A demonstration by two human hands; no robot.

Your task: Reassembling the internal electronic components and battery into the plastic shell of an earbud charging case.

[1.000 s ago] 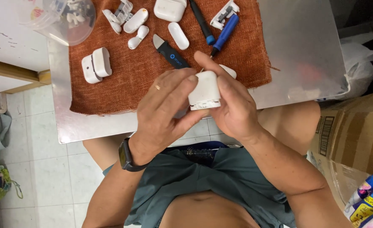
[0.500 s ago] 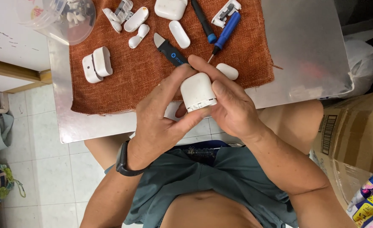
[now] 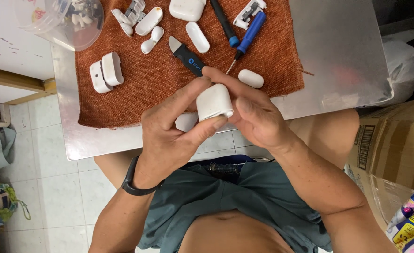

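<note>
A steel table (image 3: 347, 56) fills the upper frame, its rust cloth (image 3: 160, 75) keeping parts from sliding. At centre, the left hand (image 3: 169, 136) and right hand (image 3: 256, 115) pinch a white case (image 3: 213, 102), steadying it.

Seeing white earbud case (image 3: 214, 101) in hands, plain, no pattern. Cloth (image 3: 169, 75) under it: rust-orange, coarse woven texture. Tabletop (image 3: 347, 51) dull silver-grey metal w/ faint pinkish sheen. Pry tool (image 3: 187, 57) black handle, grey blade, small blue-white mark. Two screwdrivers: one (image 3: 249, 33) bright blue, other (image 3: 223, 21) black w/ blue tip end. Loose case parts (image 3: 105, 71) white, some w/ grey insides. Tub (image 3: 61, 21) clear plastic. Wrist band (image 3: 134, 180) black. Shorts (image 3: 244, 201) grey-green. Box (image 3: 394, 154) brown cardboard. Floor (image 3: 38, 154) pale tiles w/ grey mottling.
</note>
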